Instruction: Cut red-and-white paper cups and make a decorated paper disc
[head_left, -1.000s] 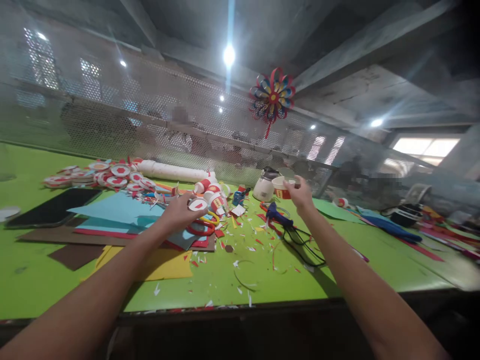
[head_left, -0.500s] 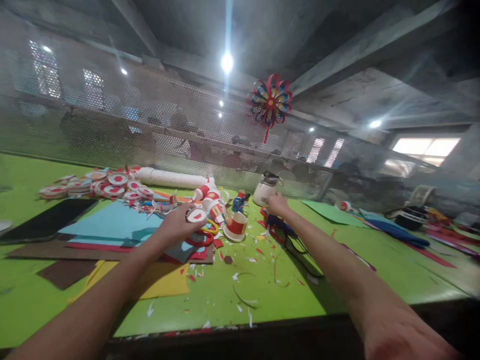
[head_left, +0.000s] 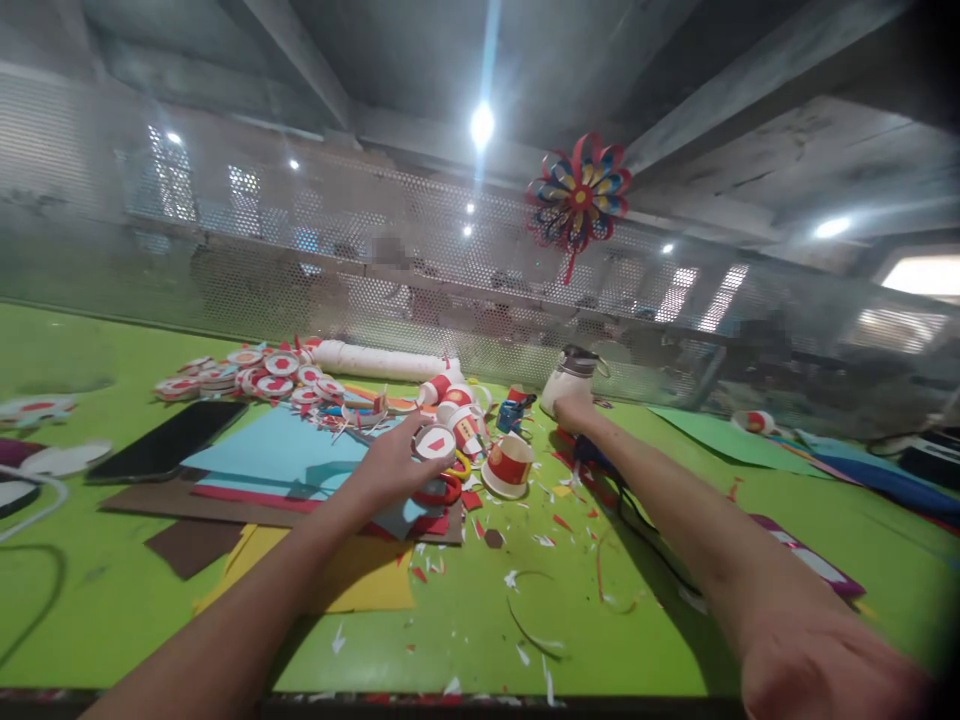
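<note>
A green worktable (head_left: 150,600) stretches under both outstretched arms, backed by a perforated metal screen (head_left: 300,270) beyond the hands, with a red, blue and yellow paper pinwheel (head_left: 579,195) hanging above the right hand. Sheets of blue, brown and yellow paper (head_left: 270,460) lie beneath and to the left of the left forearm, a black phone (head_left: 166,441) farther left. A long white tube (head_left: 382,361) and a spread of red-and-white paper discs (head_left: 255,372) sit beyond the left hand. The left hand (head_left: 394,465) is closed around a round red-and-white disc (head_left: 435,442), pinched at the fingertips, just above red-handled scissors (head_left: 442,490). Between the two hands an upturned red-and-white paper cup (head_left: 508,465) stands on the table among paper scraps. The right hand (head_left: 577,412) reaches far forward, resting beside a small white kettle (head_left: 568,378) and over a blue glue gun (head_left: 592,455) with its black cord; whether its fingers grip anything cannot be told.
</note>
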